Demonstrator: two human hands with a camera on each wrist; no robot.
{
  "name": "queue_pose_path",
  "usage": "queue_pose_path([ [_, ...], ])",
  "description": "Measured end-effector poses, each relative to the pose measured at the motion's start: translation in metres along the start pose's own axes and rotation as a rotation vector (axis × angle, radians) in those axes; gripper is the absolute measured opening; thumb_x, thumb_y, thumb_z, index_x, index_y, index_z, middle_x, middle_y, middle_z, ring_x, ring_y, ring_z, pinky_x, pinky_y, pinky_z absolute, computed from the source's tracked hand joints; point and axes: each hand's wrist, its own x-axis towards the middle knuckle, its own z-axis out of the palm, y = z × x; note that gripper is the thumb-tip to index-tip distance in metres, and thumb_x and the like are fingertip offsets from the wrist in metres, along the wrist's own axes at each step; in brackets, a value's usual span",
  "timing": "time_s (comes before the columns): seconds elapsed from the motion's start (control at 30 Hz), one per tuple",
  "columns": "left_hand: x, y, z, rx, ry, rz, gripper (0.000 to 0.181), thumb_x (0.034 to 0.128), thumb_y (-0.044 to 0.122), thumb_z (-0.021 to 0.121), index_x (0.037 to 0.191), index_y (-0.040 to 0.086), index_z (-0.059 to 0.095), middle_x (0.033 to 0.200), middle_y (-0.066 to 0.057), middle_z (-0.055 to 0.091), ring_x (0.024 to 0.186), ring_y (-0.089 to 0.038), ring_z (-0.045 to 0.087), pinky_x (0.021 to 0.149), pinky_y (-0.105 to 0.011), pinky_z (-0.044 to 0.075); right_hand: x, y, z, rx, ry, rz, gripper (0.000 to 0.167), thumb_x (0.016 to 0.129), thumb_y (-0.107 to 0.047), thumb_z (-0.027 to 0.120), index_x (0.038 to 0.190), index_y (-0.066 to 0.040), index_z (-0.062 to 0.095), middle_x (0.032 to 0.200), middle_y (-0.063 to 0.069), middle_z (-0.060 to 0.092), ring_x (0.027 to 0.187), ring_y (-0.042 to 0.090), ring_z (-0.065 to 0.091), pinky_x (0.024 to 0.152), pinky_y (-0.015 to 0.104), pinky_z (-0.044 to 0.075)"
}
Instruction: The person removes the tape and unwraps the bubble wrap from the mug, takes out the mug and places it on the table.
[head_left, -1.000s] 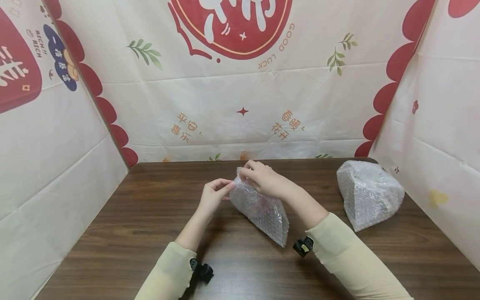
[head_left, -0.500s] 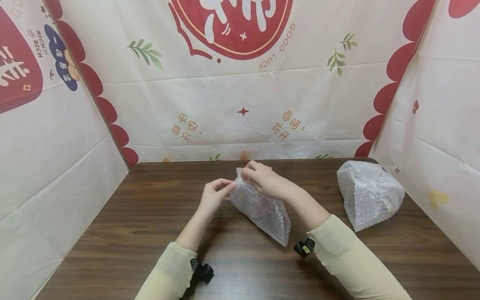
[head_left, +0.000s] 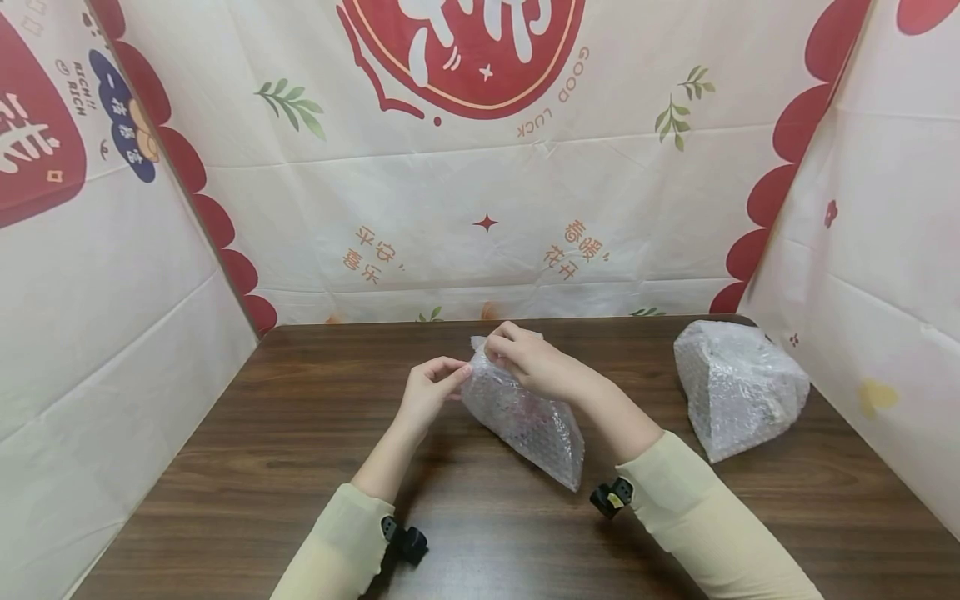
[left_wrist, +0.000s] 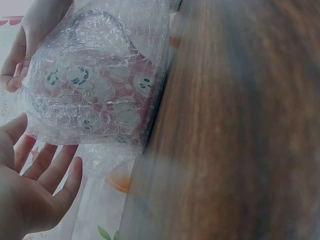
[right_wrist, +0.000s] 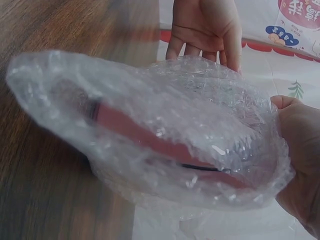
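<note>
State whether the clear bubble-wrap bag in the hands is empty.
Not empty: the left wrist view shows a pink, white-patterned item through the clear bubble-wrap bag.

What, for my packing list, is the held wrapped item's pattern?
The item has pale face shapes on pink, clearest in left wrist view.

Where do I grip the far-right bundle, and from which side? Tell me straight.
Probably grip the bundle by its left side, coming from the left: table shows there, while its right side sits close to the cloth wall. It looks bulky, so a wide grasp should suit it.
</note>
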Motion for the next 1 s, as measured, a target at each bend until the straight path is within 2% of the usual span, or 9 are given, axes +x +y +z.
queue_pose_path([
  [0.23, 0.0004, -0.0013, 0.0000, 0.006, 0.007, -0.009, 0.018, 0.0898, 0.001, 0.064, 0.097, -0.016, 0.063, 0.082, -0.002, 0.067, 0.070, -0.013, 0.059, 0.072, -0.056, 0.053, -0.0009, -0.0018, -0.0020, 0.006, 0.007, 0.006, 0.010, 0.093, -0.001, 0.060, 0.096, -0.010, 0.058, 0.102, 0.002, 0.051, 0.088, 0.017, 0.053, 0.076, 0.036, 0.046],
  [0.47, 0.0007, -0.0026, -0.0003, 0.003, 0.016, -0.015, 0.020, 0.0898, 0.002, 0.065, 0.098, -0.016, 0.063, 0.081, -0.001, 0.066, 0.071, -0.013, 0.059, 0.074, -0.061, 0.051, -0.0011, -0.0027, -0.0026, 0.009, 0.002, 0.008, 0.011, 0.092, -0.003, 0.063, 0.098, -0.012, 0.060, 0.108, 0.002, 0.053, 0.096, 0.017, 0.055, 0.083, 0.042, 0.045],
  [0.6, 0.0005, -0.0016, -0.0007, 0.002, 0.016, -0.030, 0.020, 0.0901, 0.003, 0.065, 0.098, -0.015, 0.063, 0.082, 0.000, 0.066, 0.071, -0.013, 0.059, 0.073, -0.055, 0.054, -0.0009, -0.0031, -0.0024, 0.004, 0.002, -0.001, 0.013, 0.091, -0.003, 0.064, 0.100, -0.012, 0.061, 0.110, 0.002, 0.054, 0.101, 0.019, 0.055, 0.085, 0.044, 0.044],
  [0.73, 0.0005, -0.0013, -0.0009, -0.002, 0.018, -0.037, 0.021, 0.0900, 0.004, 0.066, 0.099, -0.015, 0.063, 0.083, 0.000, 0.066, 0.071, -0.012, 0.060, 0.072, -0.050, 0.055, -0.0010, -0.0041, -0.0019, -0.001, 0.010, -0.019, 0.018, 0.089, -0.002, 0.066, 0.104, -0.013, 0.064, 0.111, 0.003, 0.054, 0.101, 0.020, 0.055, 0.085, 0.041, 0.046],
  [0.9, 0.0001, -0.0008, -0.0005, -0.005, 0.021, -0.033, 0.022, 0.0901, 0.004, 0.065, 0.099, -0.016, 0.063, 0.084, -0.001, 0.066, 0.072, -0.012, 0.059, 0.073, -0.054, 0.054, -0.0020, -0.0072, -0.0004, -0.004, 0.005, -0.042, 0.017, 0.087, -0.005, 0.070, 0.101, -0.013, 0.066, 0.112, 0.006, 0.053, 0.100, 0.021, 0.053, 0.081, 0.033, 0.049],
  [1.0, 0.0001, -0.0006, -0.0002, -0.007, 0.023, -0.040, 0.021, 0.0902, 0.004, 0.065, 0.099, -0.015, 0.063, 0.084, 0.000, 0.066, 0.072, -0.012, 0.059, 0.074, -0.054, 0.053, -0.0022, -0.0083, 0.0006, -0.014, 0.004, -0.039, 0.014, 0.087, -0.005, 0.070, 0.097, -0.014, 0.066, 0.113, 0.007, 0.053, 0.100, 0.022, 0.052, 0.081, 0.033, 0.048],
])
